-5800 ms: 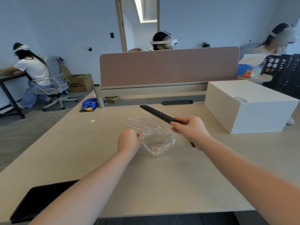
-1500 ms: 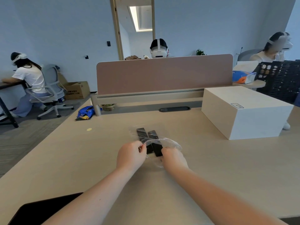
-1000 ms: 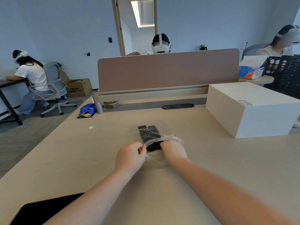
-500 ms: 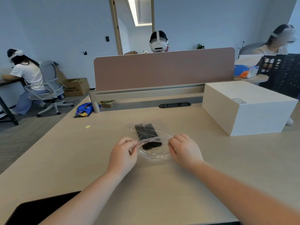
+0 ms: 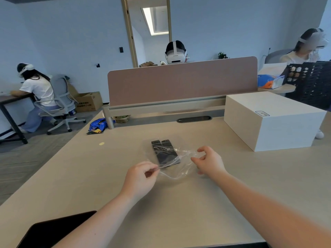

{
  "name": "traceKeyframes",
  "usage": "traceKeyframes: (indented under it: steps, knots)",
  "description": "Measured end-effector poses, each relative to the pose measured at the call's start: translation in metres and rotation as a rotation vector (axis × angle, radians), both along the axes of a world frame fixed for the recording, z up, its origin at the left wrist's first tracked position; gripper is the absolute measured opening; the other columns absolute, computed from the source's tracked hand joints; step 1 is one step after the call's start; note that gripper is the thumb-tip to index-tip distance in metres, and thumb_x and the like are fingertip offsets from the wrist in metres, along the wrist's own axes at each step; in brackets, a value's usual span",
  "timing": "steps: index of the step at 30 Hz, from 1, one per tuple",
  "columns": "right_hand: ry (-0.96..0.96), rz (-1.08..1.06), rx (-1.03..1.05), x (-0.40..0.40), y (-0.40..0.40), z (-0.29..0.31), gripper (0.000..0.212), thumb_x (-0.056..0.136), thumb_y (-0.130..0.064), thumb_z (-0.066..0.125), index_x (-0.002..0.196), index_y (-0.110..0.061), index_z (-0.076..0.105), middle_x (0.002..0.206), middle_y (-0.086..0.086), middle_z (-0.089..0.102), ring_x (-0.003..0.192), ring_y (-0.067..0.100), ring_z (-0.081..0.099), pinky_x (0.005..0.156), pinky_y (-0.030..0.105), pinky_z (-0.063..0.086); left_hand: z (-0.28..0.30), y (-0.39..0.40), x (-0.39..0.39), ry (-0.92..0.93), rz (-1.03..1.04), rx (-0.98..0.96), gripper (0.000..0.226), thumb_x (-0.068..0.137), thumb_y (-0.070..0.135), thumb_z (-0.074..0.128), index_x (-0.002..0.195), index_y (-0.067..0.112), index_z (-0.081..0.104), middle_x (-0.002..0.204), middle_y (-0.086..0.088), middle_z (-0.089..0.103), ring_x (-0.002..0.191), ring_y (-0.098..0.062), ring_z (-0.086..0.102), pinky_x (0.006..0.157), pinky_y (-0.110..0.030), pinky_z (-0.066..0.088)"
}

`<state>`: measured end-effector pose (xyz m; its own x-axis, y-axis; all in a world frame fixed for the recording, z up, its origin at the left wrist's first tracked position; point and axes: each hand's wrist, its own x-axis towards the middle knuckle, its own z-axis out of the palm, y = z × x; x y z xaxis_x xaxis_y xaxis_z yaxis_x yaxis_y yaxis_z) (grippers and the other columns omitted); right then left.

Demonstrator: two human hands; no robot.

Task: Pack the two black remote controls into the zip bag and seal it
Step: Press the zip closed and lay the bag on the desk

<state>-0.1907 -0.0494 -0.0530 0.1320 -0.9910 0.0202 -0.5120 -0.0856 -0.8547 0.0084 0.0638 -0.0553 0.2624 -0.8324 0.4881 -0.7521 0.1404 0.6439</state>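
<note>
Two black remote controls (image 5: 163, 152) lie side by side inside a clear zip bag (image 5: 180, 168) on the beige desk, pointing away from me. The bag's mouth faces me and gapes open. My left hand (image 5: 141, 178) pinches the left end of the bag's mouth between thumb and fingers. At the right end of the mouth my right hand (image 5: 208, 162) hovers with fingers spread and curled; whether it touches the plastic I cannot tell.
A large white box (image 5: 272, 120) stands at the right. A pink divider panel (image 5: 182, 81) closes the desk's far side. A black tablet (image 5: 52, 231) lies at the near left corner. Blue packaging (image 5: 98, 124) sits far left. Several people sit beyond.
Both remotes went into the bag after the oldest frame. In the last second my hands moved apart along the bag's mouth, and my right hand let go of it and spread its fingers.
</note>
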Motion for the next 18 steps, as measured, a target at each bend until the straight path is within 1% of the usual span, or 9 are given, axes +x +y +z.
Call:
traceKeyframes:
  steps: [1, 3, 4, 6, 8, 11, 13, 15, 18]
  knots:
    - [0.018, 0.004, 0.016, 0.001, -0.001, 0.001, 0.021, 0.086, -0.019, 0.063, 0.106, -0.020, 0.055, 0.080, 0.003, 0.065, 0.054, 0.025, 0.064, 0.044, 0.023, 0.048, 0.001, 0.002, 0.000, 0.025, -0.032, 0.031, 0.015, 0.071, 0.000, 0.074, 0.085, 0.006, 0.074, 0.076, 0.010, 0.065, 0.069, 0.012, 0.061, 0.068, 0.002, 0.045]
    - [0.046, -0.012, 0.011, 0.000, -0.004, 0.001, 0.013, 0.085, -0.015, 0.058, 0.097, -0.019, 0.058, 0.082, 0.004, 0.066, 0.051, 0.022, 0.062, 0.041, 0.021, 0.045, 0.001, 0.004, 0.002, 0.003, -0.086, 0.079, 0.026, 0.069, 0.002, 0.077, 0.094, 0.007, 0.072, 0.084, 0.016, 0.061, 0.072, 0.012, 0.060, 0.074, 0.002, 0.046]
    - [0.061, -0.031, -0.002, -0.001, -0.004, 0.001, 0.007, 0.085, -0.014, 0.056, 0.090, -0.019, 0.057, 0.082, 0.004, 0.066, 0.052, 0.023, 0.063, 0.043, 0.023, 0.047, 0.001, 0.004, 0.004, -0.041, -0.096, 0.097, 0.029, 0.070, 0.004, 0.077, 0.098, 0.010, 0.071, 0.086, 0.016, 0.060, 0.072, 0.012, 0.059, 0.077, 0.001, 0.046]
    - [0.101, -0.060, -0.058, -0.003, -0.005, 0.001, 0.009, 0.083, -0.015, 0.056, 0.077, -0.022, 0.054, 0.085, 0.002, 0.065, 0.062, 0.027, 0.064, 0.057, 0.032, 0.055, 0.002, 0.005, 0.009, -0.115, -0.079, 0.121, 0.027, 0.074, 0.003, 0.073, 0.100, 0.010, 0.070, 0.092, 0.013, 0.059, 0.074, 0.008, 0.058, 0.079, 0.003, 0.042]
    - [0.121, -0.040, -0.100, -0.004, -0.004, 0.001, 0.010, 0.083, -0.014, 0.057, 0.076, -0.022, 0.054, 0.088, 0.002, 0.064, 0.071, 0.028, 0.063, 0.066, 0.037, 0.057, 0.002, 0.005, 0.010, -0.170, -0.059, 0.121, 0.021, 0.078, 0.002, 0.069, 0.098, 0.008, 0.071, 0.095, 0.007, 0.064, 0.079, -0.003, 0.059, 0.074, 0.009, 0.035]
    - [0.157, 0.010, -0.147, -0.005, -0.002, 0.001, 0.006, 0.084, -0.008, 0.050, 0.084, -0.013, 0.054, 0.079, 0.006, 0.062, 0.067, 0.027, 0.056, 0.061, 0.034, 0.052, 0.004, 0.005, 0.006, -0.227, -0.028, 0.087, 0.013, 0.079, 0.005, 0.068, 0.090, 0.010, 0.074, 0.094, -0.001, 0.073, 0.082, -0.003, 0.060, 0.072, 0.009, 0.031]
    - [0.264, 0.034, -0.182, -0.006, -0.002, 0.003, 0.004, 0.083, -0.007, 0.047, 0.084, -0.010, 0.049, 0.074, 0.007, 0.058, 0.065, 0.028, 0.051, 0.056, 0.029, 0.043, 0.005, 0.005, 0.005, -0.243, -0.014, 0.079, 0.011, 0.081, 0.009, 0.067, 0.089, 0.011, 0.074, 0.094, -0.002, 0.075, 0.087, -0.009, 0.063, 0.074, 0.000, 0.034]
    - [0.448, 0.073, -0.209, -0.008, 0.001, 0.008, 0.006, 0.082, -0.007, 0.046, 0.083, -0.012, 0.043, 0.071, 0.006, 0.053, 0.064, 0.028, 0.048, 0.050, 0.027, 0.035, 0.004, 0.005, 0.005, -0.258, -0.005, 0.103, 0.012, 0.084, 0.011, 0.064, 0.091, 0.012, 0.074, 0.096, -0.001, 0.074, 0.093, -0.016, 0.064, 0.077, -0.013, 0.038]
    - [0.727, 0.137, -0.223, -0.010, 0.005, 0.014, 0.012, 0.082, -0.005, 0.044, 0.085, -0.014, 0.037, 0.063, 0.002, 0.043, 0.066, 0.029, 0.048, 0.043, 0.024, 0.028, 0.003, 0.004, 0.008, -0.297, -0.004, 0.127, 0.014, 0.086, 0.012, 0.061, 0.092, 0.014, 0.073, 0.097, -0.001, 0.074, 0.094, -0.020, 0.064, 0.076, -0.018, 0.039]
